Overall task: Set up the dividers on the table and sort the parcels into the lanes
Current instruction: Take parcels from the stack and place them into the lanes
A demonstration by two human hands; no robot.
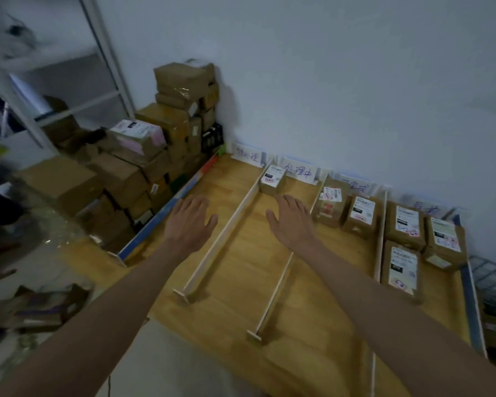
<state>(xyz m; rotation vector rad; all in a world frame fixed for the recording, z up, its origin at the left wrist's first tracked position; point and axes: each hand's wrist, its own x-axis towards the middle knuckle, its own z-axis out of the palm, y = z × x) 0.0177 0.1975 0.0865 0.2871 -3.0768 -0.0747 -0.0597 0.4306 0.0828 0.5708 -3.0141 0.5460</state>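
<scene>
Three wooden dividers split the wooden table (232,270) into lanes: a left divider (226,236), a middle divider (281,285) and a right divider (381,239). One small labelled parcel (272,179) lies at the far end of the second lane. Two parcels (355,214) lie in the third lane and three parcels (405,224) in the fourth. My left hand (191,222) hovers over the first lane with straight fingers, holding nothing. Over the second lane, just short of the small parcel, my right hand (291,219) is spread flat and empty.
Paper lane labels (299,170) stand along the wall at the table's far edge. A tall stack of brown cardboard boxes (166,144) fills the floor left of the table. Flattened cardboard (38,308) lies on the floor at the lower left. A wire rack (493,282) sits at the right.
</scene>
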